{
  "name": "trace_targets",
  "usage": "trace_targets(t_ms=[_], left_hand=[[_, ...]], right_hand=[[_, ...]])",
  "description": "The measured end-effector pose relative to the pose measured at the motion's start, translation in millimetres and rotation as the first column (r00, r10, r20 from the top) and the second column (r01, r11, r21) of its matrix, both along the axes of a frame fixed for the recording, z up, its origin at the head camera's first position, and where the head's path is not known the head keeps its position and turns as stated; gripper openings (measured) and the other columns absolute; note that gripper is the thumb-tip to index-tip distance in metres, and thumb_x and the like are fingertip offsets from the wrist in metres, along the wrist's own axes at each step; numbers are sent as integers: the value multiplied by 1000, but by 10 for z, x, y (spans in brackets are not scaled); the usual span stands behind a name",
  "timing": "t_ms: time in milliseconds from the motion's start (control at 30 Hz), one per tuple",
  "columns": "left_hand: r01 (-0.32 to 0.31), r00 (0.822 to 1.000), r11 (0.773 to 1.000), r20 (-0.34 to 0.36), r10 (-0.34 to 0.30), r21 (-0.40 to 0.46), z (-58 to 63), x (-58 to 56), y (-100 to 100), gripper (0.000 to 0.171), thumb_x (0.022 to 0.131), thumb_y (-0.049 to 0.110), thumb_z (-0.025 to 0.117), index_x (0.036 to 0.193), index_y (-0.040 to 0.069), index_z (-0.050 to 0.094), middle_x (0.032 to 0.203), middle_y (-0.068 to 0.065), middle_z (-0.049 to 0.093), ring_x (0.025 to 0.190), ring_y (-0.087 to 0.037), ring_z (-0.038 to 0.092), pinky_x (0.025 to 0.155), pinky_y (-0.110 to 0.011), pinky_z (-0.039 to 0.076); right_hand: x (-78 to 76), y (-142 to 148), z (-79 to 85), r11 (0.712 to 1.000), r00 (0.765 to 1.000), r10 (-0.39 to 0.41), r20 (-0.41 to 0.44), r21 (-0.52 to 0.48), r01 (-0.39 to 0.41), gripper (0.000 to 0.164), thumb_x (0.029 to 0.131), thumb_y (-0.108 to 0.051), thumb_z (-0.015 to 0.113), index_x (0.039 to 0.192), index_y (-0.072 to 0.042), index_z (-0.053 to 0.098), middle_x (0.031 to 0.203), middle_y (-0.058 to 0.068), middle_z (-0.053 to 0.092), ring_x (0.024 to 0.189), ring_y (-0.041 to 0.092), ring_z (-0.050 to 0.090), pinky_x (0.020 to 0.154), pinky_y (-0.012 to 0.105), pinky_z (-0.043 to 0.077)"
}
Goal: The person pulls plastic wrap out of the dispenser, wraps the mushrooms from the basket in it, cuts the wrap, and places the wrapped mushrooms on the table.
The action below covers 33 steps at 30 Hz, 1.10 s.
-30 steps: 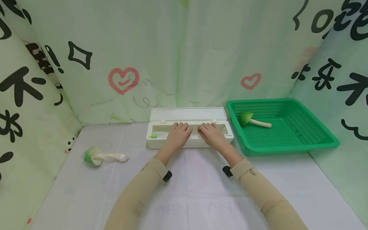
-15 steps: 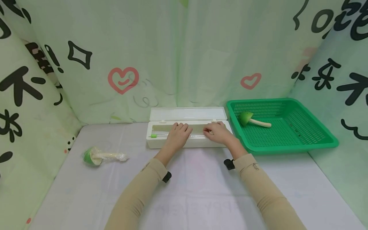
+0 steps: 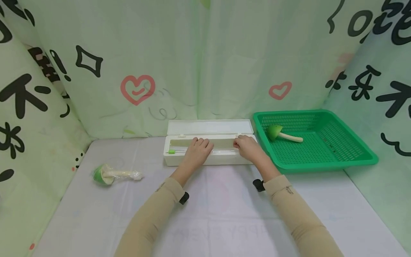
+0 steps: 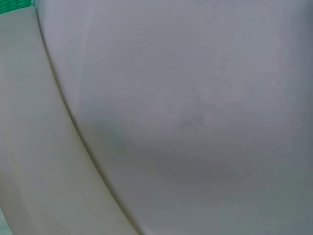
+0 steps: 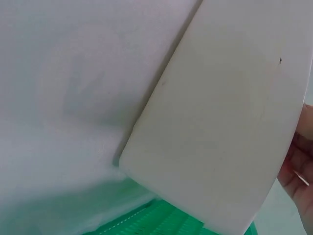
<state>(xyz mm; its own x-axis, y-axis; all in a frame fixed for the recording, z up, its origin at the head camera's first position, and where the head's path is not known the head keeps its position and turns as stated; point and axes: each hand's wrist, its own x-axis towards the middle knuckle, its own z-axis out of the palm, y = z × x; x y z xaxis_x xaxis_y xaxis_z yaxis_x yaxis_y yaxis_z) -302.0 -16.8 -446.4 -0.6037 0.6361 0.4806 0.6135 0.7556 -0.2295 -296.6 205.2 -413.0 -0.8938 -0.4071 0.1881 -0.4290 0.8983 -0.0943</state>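
Observation:
A long white cling film box with its lid raised stands at the back of the table. A small green slide cutter sits at the left of its front rail. Clear film shines along the rail between the hands. My left hand lies over the front of the box, fingers bent over the opening; its thumb and fingertips are hidden. Near the right end, my right hand has curled fingers that seem to pinch the film edge. In the right wrist view, those curled fingers show behind the white box wall.
A green plastic basket stands to the right, close to the box, with a green-capped mushroom-shaped item in it. A similar item wrapped in film lies on the left of the white-covered table. Printed curtains enclose the back and sides.
My right hand has moved from the middle of the box toward its right end, and its fingers have curled more. The left hand has stayed nearly in place.

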Motion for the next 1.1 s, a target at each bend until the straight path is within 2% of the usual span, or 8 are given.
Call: trace_targets(t_ms=[167,300,400,500,700,800,967,1100], left_hand=[[-83,991,996,99,85,-22,68,32,-143,11,93,22,51,100,13,52,94,-1,53,93,-20,52,92,-36,38],[-161,970,986,176,168,-52,150,52,-331,17,93,24,51,104,12,55,97,-2,55,97,-21,52,95,-38,35],[-200,956,976,204,213,-84,187,56,-481,21,94,26,50,106,10,57,98,-3,56,98,-21,52,94,-39,34],[-221,947,968,211,242,-118,203,52,-612,23,93,26,51,106,9,59,99,-4,58,99,-22,51,95,-40,34],[-210,943,962,224,246,-172,219,58,-763,20,89,6,53,109,5,57,100,-6,57,100,-25,50,97,-44,31],[-196,950,966,209,230,-171,206,67,-791,21,90,4,49,110,4,54,100,-7,56,98,-25,49,96,-44,31],[-170,979,980,99,181,-106,148,97,-826,14,89,4,48,103,3,51,96,-8,53,93,-25,50,91,-41,35],[-167,984,983,42,171,-77,98,119,-849,11,90,5,47,100,3,48,96,-9,53,94,-25,50,89,-39,37]], right_hand=[[70,5,5,996,993,-69,-101,40,74,6,86,-5,60,83,-4,65,76,5,56,73,22,53,70,36,42],[112,7,14,989,977,-123,-175,54,134,9,87,-12,61,86,-7,68,79,4,58,80,23,55,75,39,38],[128,6,33,990,965,-129,-229,29,140,10,87,-14,61,86,-7,69,79,4,60,80,24,56,76,39,38],[131,5,42,992,956,-118,-270,6,124,10,86,-15,62,86,-7,69,79,4,61,79,23,57,75,38,38],[126,20,37,995,940,-98,-328,-16,98,10,84,-16,64,86,-7,69,79,5,62,78,23,57,73,37,39],[115,37,31,996,928,-92,-360,-38,84,9,82,-15,66,84,-6,69,78,6,62,78,23,58,72,37,39],[92,65,43,996,901,-71,-429,-83,39,9,78,-13,70,80,-5,67,75,7,62,74,25,58,67,38,39],[78,77,69,994,877,-35,-479,-106,-19,9,76,-11,71,78,-4,66,72,8,60,69,26,56,63,38,38]])
